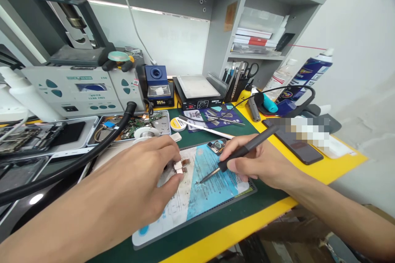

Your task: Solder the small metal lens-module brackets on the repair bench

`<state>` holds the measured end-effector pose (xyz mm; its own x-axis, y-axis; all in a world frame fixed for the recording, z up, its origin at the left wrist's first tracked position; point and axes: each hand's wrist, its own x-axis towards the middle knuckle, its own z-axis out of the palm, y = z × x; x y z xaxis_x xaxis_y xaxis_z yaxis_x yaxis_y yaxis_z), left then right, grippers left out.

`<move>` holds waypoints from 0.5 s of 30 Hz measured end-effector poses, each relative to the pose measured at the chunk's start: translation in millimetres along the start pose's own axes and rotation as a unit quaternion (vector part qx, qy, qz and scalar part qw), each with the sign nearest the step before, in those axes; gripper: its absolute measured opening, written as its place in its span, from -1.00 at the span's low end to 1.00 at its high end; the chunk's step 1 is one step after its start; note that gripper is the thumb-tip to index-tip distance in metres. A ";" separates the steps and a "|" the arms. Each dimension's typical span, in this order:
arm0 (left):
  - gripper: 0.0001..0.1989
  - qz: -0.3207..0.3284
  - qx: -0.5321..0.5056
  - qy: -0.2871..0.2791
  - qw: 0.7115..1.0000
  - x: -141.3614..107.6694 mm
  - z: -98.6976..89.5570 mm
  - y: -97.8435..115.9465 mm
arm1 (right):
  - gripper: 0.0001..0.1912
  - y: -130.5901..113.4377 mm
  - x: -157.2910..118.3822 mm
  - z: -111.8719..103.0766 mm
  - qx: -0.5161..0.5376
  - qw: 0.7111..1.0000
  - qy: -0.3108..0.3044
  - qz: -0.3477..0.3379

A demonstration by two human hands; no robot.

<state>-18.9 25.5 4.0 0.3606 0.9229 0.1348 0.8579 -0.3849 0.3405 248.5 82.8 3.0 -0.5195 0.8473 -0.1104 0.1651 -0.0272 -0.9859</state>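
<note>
My left hand (154,176) grips a small white component with brown flex strips (179,167) between thumb and fingers, over the left part of a blue and white work pad (212,197). In my right hand (249,160) is a black soldering iron (247,148), its cable running back over the desk. The thin metal tip points down and left, close to the pad's printed blue area, apart from the component. A small camera-like part (217,146) lies at the pad's top edge, just left of my right fingers.
Left are a rework station (77,90), a thick black hose (120,125) and trays of circuit boards (138,125). Behind stand an iron holder (156,90) and hot plate (199,90). A solder spool (146,133) sits beyond my left hand; a phone (296,146) lies right.
</note>
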 end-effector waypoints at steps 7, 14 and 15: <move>-0.64 -0.010 0.003 -0.006 1.000 0.6 -1.2 -0.1 | -0.93 1.8 1.5 -1.0 -0.002 1.000 -0.005 -0.002; -0.70 -0.002 -0.001 0.004 1.000 -2.3 1.4 -0.6 | -0.89 -1.4 -1.7 0.3 0.018 1.000 0.007 0.011; -0.70 -0.003 -0.004 0.000 1.000 -2.4 1.3 -0.4 | -0.88 -0.8 -1.7 -0.5 0.027 1.000 0.012 0.011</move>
<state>-19.6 23.5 2.3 0.3552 0.9252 0.1335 0.8572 -0.3794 0.3482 249.7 81.6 4.0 -0.4955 0.8589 -0.1293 0.1306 -0.0735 -0.9887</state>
